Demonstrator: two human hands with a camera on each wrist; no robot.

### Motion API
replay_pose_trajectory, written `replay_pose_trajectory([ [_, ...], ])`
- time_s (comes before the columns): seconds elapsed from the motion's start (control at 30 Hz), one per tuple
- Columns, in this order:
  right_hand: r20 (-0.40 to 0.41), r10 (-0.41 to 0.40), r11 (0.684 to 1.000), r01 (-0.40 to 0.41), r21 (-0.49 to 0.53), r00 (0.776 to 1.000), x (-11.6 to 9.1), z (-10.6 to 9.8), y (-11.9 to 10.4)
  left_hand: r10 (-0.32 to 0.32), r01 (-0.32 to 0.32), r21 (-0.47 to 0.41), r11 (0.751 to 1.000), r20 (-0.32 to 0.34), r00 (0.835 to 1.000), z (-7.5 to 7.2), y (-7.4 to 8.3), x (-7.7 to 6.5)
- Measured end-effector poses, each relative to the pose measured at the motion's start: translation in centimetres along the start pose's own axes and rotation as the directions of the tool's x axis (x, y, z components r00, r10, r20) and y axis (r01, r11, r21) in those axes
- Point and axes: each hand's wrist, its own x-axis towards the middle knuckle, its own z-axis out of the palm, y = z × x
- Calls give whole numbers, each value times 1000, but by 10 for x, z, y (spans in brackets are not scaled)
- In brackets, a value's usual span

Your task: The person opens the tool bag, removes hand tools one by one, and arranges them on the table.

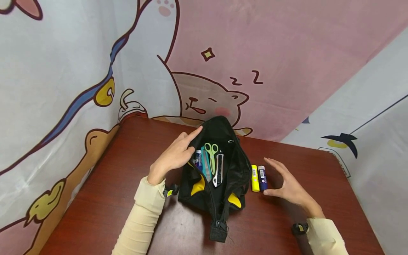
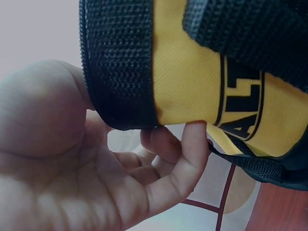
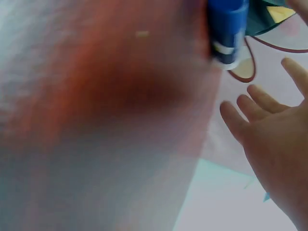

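Note:
A black tool bag (image 1: 239,163) with yellow patches lies with its mouth spread wide. My left hand (image 1: 173,154) grips its left rim; in the left wrist view, the fingers (image 2: 195,149) curl at the yellow-and-black edge. Inside the bag are green-handled scissors (image 1: 211,156), a teal box cutter (image 1: 205,165), a black-and-silver utility knife (image 1: 218,170) and a blue tube with a white cap (image 1: 198,160). To its right, a yellow tube (image 1: 255,179) and a dark blue glue stick (image 1: 262,178) lie side by side. My right hand (image 1: 288,182), thumb and fingers spread, is beside the blue one, holding nothing.
The bag rests on a reddish-brown wooden table (image 1: 127,166). A cartoon-printed cloth (image 1: 287,63) hangs behind and beside the table. The bag's zipper end (image 1: 218,230) points towards the front edge.

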Motion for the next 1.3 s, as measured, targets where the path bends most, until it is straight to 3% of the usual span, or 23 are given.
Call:
replay_pose_trajectory([
  [0.27, -163, 8, 999, -1, 41, 987, 3, -10, -40, -2, 2, -7, 1000, -1, 1000, 0, 2, 0],
  [0.47, -292, -154, 978, 188, 93, 944, 15, -7, -75, -9, 9, -5, 1000, -1, 1000, 0, 2, 0],
  [0.63, -361, -260, 931, 332, 153, 895, 29, -1, -110, 8, -8, 20, 1000, 0, 1000, 0, 1, 0],
  [0.8, -395, -372, 843, 484, 235, 840, 46, 8, -136, 23, -23, 44, 999, 6, 1000, -1, 2, 0],
  [0.9, -389, -417, 805, 533, 261, 821, 56, 15, -148, 13, -14, 37, 999, 17, 1000, -2, 3, -2],
  [1.03, -377, -435, 798, 544, 259, 818, 68, 26, -160, 3, -4, 26, 1000, 38, 999, -4, 2, -3],
  [1.3, -348, -361, 844, 462, 273, 865, 86, 45, -175, -24, 20, 50, 999, 89, 996, -6, 4, -5],
])
